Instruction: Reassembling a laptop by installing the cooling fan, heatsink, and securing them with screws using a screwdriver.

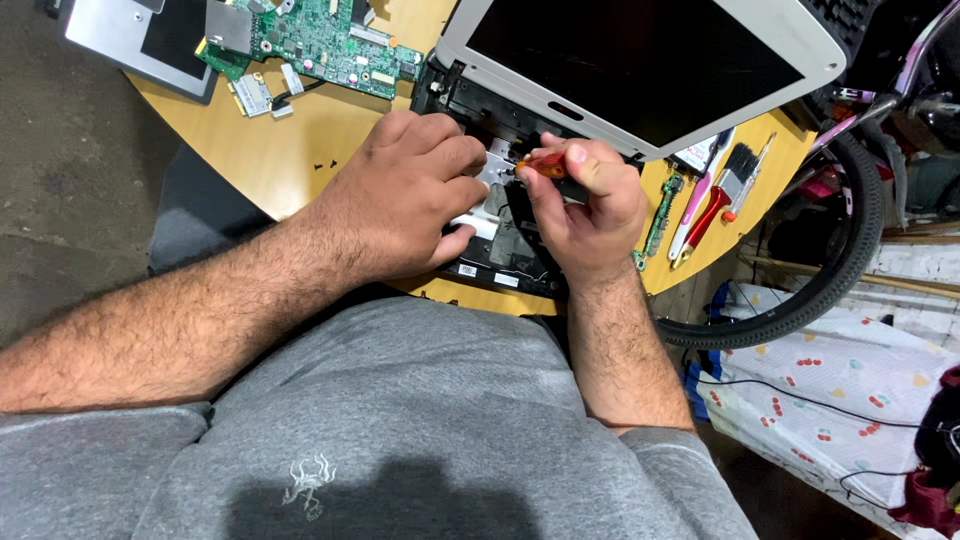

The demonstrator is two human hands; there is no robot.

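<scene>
- You are gripping a small screwdriver with a red and orange handle (545, 165) in your right hand (585, 210), fingers pinched around it, its tip pointing left toward the silver metal plate (497, 160) inside the opened laptop base (490, 255).
- Your left hand (400, 195) is pressing down on that same base, fingers curled with the tips resting at the plate; it is steadying rather than clasping anything.
- The laptop is lying at the near edge of the round wooden table (300, 150), with its white-framed screen (640, 60) hinged back and away from you.
- Judging by what is already out, the teardown is well under way: a green circuit board (310, 40) and a small card with a wire (255, 95) are lying apart at the far left, beside a grey cover panel (140, 40).
- Still left, it seems, are the plate and the remaining black inner parts.
- A brush with a red handle (715, 195) and a narrow green board strip (660, 215) are waiting just to your right.
</scene>
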